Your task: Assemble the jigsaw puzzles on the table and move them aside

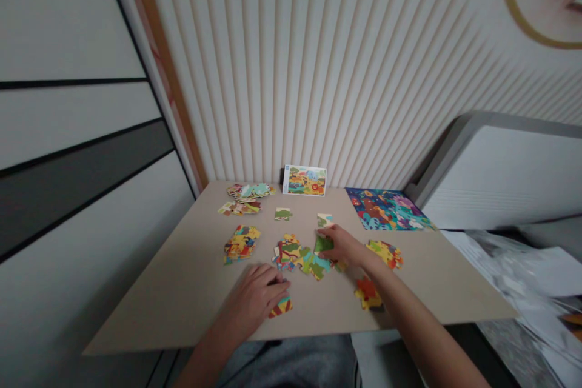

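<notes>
My right hand [341,244] pinches a green puzzle piece [322,244] between thumb and fingers, just above a cluster of pieces. That cluster holds a yellow-and-red group [289,250] and green-and-blue pieces [316,265]; my fingers and wrist hide its right end. Beyond my fingertips lies a pale green piece [324,219]. My left hand [260,292] rests low on the table, fingers loosely bent with a gap by the thumb. Partly under those fingers is a red-and-yellow striped piece [282,307]. A single green piece [282,214] lies farther back.
Puzzle piles sit at the back left [250,192], at left [242,242] and at right [385,253]; orange-yellow pieces [367,293] lie beside my right forearm. A picture card [304,180] leans at the ribbed wall. A dark colourful picture sheet [386,209] covers the back right corner.
</notes>
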`<state>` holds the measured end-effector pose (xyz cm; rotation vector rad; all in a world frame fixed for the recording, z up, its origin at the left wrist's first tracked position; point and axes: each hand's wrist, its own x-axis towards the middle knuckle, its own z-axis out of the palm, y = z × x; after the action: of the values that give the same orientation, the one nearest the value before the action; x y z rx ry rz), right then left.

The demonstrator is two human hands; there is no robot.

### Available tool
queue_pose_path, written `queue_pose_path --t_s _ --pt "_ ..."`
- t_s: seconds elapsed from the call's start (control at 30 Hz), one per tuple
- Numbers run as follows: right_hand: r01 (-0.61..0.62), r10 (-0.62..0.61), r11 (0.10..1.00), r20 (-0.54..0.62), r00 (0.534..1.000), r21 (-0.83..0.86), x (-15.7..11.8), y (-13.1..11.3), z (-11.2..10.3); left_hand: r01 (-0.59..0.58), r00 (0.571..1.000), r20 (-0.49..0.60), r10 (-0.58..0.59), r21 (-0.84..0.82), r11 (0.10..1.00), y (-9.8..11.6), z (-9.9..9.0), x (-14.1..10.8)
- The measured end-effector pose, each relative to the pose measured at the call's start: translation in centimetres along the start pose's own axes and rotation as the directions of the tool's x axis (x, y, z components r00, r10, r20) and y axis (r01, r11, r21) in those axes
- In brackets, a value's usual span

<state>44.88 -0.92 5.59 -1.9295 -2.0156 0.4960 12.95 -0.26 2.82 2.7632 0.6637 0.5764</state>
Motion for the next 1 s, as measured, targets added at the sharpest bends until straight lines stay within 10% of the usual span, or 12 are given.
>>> queue_pose_path --t_s 0.27,0.43,0.77,1.0 --pt "-0.027 0.074 0.914 -0.1 0.992 0.405 2.3 2.5 -2.1 0.006 1.0 -0.013 -0.006 -0.002 1.0 0.4 -0.5 0.1" --pt "-0.118 0.364 0.792 -0.307 0.879 0.599 2.8 6.0 -3.6 0.031 0.999 -0.006 -0.031 -0.018 0.999 0.7 -0.6 0.0" --pt "-0.348 0.388 0.922 -0.397 0.832 0.172 1.5 8.3 -3.3 0.041 0.999 -0.004 -0.041 -0.047 0.998 0.4 -0.2 0.1" --pt "-0.148 0.102 0.974 -0.256 0.961 -0.168 1.7 4.3 -1.1 0.049 0.999 -0.009 -0.049 -0.069 0.996 0.7 -0.4 0.0"
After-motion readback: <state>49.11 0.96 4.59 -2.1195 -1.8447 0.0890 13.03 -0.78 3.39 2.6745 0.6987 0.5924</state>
